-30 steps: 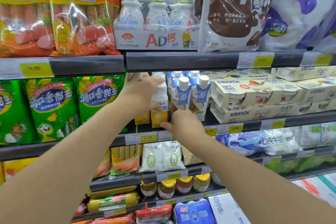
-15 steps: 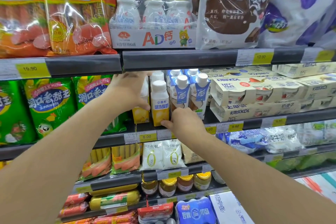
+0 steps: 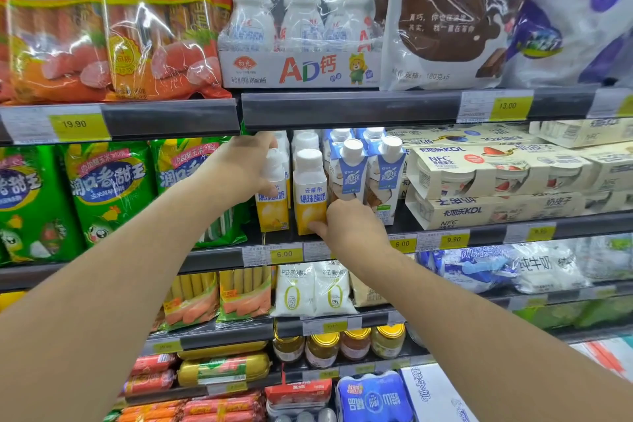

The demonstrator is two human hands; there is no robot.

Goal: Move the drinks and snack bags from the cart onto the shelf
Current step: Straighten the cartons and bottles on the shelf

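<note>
Two yellow-and-white yogurt drink cartons stand side by side on the middle shelf (image 3: 219, 255). My left hand (image 3: 245, 166) wraps the white cap and neck of the left carton (image 3: 272, 211). My right hand (image 3: 349, 224) rests its fingers against the lower right corner of the right carton (image 3: 310, 197). More white-capped cartons stand behind them. Blue-and-white cartons (image 3: 368, 169) stand just to the right. The cart is out of view.
Green corn-sausage bags (image 3: 106, 188) hang left of the cartons, beige yogurt multipacks (image 3: 496, 178) fill the right. Orange sausage bags (image 3: 113, 20), an AD milk pack (image 3: 301, 41) and milk bags sit above. Lower shelves hold sausages, jars and milk pouches.
My left hand has slid left, from the front carton's cap onto the left carton's cap. The front carton now stands uncovered. My right hand stays at its base.
</note>
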